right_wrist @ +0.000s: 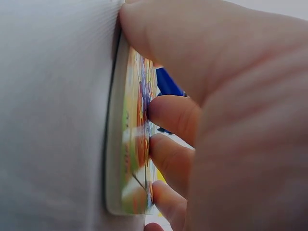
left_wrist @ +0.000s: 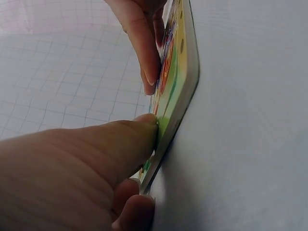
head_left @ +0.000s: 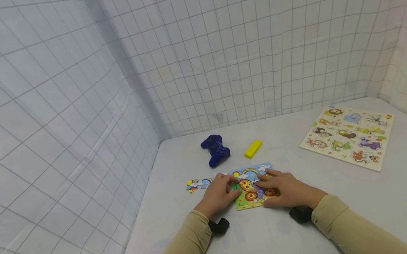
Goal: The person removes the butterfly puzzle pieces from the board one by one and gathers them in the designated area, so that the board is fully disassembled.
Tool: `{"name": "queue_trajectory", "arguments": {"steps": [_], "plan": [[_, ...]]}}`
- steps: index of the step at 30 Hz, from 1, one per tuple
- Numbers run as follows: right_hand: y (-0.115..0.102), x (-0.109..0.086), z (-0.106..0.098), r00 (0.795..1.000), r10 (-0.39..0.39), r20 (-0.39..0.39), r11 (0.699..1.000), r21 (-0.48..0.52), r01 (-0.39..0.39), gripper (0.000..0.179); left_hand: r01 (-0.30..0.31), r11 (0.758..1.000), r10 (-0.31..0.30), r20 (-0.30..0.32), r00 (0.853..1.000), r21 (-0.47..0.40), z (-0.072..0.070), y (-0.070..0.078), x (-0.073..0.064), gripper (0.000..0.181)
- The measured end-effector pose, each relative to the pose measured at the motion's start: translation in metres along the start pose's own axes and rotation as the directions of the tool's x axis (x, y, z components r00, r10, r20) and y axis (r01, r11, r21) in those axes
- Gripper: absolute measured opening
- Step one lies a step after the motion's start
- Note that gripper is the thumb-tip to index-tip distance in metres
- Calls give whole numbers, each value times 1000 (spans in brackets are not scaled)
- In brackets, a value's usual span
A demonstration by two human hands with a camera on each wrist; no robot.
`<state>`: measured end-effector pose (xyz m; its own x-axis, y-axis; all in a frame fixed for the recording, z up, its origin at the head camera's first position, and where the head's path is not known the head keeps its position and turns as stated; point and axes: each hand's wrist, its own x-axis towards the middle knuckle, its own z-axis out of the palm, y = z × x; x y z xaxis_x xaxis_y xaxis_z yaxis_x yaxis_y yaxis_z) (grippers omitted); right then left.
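Note:
A small picture jigsaw puzzle board [head_left: 240, 203] with a butterfly and a rainbow lies between the two hands. My left hand [head_left: 218, 194] holds its left edge; in the left wrist view the thumb [left_wrist: 130, 142] presses on the printed face, while curled fingers sit at the rim. My right hand [head_left: 293, 189] rests over the right part of the board, its fingers spread and fingertips on the picture. The right thumb lies by the near edge. To the left are loose puzzle pieces [head_left: 193, 184], partly beside the left hand.
Behind the puzzle lie a dark blue game controller [head_left: 216, 149] and a yellow block [head_left: 253, 149]. A wooden animal peg puzzle [head_left: 336, 154] lies at the far right of the white table [head_left: 262, 246]. Grid-patterned cloth walls [head_left: 218, 58] rise at the back and sides.

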<state>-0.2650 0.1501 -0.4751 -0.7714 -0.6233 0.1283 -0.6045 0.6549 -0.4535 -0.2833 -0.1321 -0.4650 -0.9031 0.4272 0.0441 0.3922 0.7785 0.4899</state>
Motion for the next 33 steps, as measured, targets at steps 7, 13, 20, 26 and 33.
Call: {"name": "queue_trajectory", "arguments": {"steps": [7,13,20,26,33], "plan": [[-2,-2,-2,1000,4,3,1000,6,-4,68,-5,1000,5,-8,1000,-20,2,-1,2,35],[-3,-5,-4,1000,14,-2,1000,15,-14,67,-37,999,37,-31,999,-13,5,-2,4,37],[-5,-2,-5,1000,16,11,1000,22,-16,67,-50,998,49,-38,998,-22,4,-5,2,33],[-5,-1,-4,1000,17,18,1000,22,-18,68,-73,996,70,-51,996,-57,3,-4,1,30],[-4,1,-2,1000,6,11,1000,12,-6,70,-173,973,157,-111,981,-150,2,-4,1,29]]}}
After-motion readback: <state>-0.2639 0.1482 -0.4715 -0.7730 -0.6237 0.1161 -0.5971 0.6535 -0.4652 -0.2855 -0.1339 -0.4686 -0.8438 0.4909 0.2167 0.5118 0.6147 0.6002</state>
